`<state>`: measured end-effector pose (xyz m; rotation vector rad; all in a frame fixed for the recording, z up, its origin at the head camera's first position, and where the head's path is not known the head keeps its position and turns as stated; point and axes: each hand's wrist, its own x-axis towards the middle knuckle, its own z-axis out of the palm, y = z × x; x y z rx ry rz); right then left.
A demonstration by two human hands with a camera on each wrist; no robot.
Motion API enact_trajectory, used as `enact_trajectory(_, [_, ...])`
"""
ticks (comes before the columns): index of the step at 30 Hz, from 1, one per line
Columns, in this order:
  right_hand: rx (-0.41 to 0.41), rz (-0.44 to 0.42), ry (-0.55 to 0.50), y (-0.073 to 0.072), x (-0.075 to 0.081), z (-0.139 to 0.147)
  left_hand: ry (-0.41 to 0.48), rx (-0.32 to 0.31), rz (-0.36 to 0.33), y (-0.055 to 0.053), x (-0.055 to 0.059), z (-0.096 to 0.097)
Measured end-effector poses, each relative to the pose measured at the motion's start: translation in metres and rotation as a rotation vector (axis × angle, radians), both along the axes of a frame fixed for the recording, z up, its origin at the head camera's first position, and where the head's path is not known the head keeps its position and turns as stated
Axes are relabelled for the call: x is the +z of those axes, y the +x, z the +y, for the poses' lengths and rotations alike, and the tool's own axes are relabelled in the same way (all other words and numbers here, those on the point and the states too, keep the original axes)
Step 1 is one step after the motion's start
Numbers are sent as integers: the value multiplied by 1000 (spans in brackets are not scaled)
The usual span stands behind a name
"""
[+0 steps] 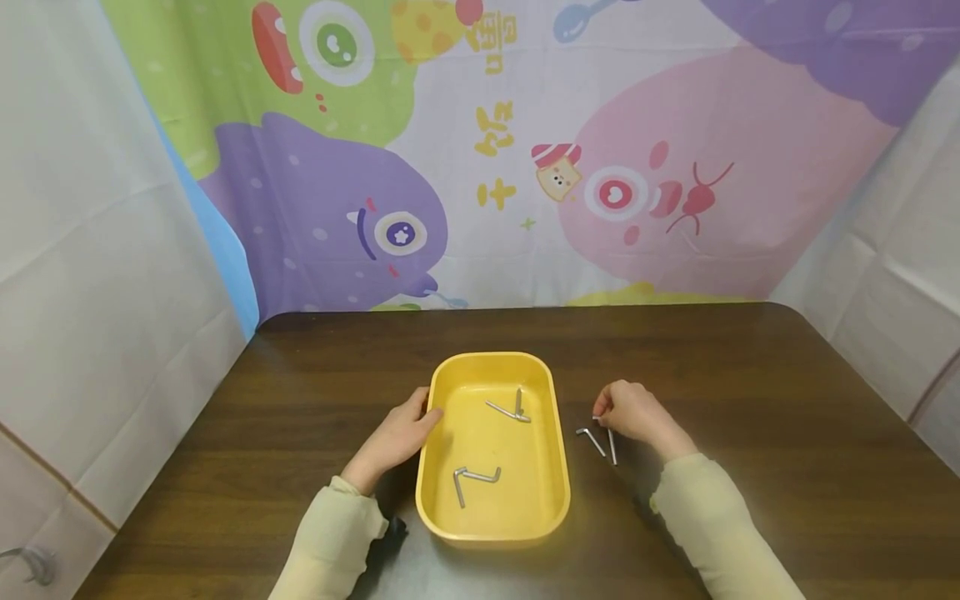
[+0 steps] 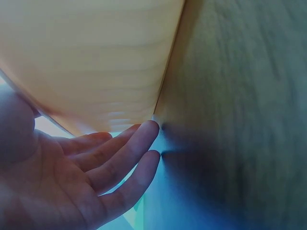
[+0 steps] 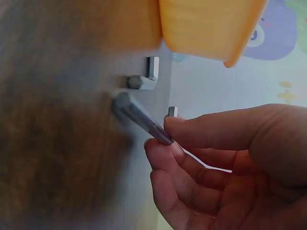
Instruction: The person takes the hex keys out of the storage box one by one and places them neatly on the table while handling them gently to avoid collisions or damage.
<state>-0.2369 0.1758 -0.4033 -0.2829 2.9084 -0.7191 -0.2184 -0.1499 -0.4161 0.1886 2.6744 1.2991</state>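
A yellow plastic tray (image 1: pixel 510 450) stands on the table with several L-shaped hex keys in it. Some hex keys (image 1: pixel 501 410) lie toward its far end, others (image 1: pixel 480 477) nearer the front. My left hand (image 1: pixel 397 433) holds its left side, thumb over the rim and fingers against the outer wall (image 2: pixel 110 48). To the right of the tray, my right hand (image 1: pixel 637 412) pinches one hex key (image 3: pixel 141 115) between thumb and fingertips; its long arm slants down near the tabletop. Beside it a second hex key (image 1: pixel 594 442) lies on the table.
The dark wooden table (image 1: pixel 337 358) runs back to a cartoon-printed curtain (image 1: pixel 510 250). Pale cloth (image 1: pixel 112 217) hangs at the left side, and more at the right. A small dark object (image 1: pixel 393 533) sits by the left sleeve.
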Motion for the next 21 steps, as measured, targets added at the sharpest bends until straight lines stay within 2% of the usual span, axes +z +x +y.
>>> enact_trajectory(21, [-36,-51,7,-2,-7,3,-24,1,9,1,2,0])
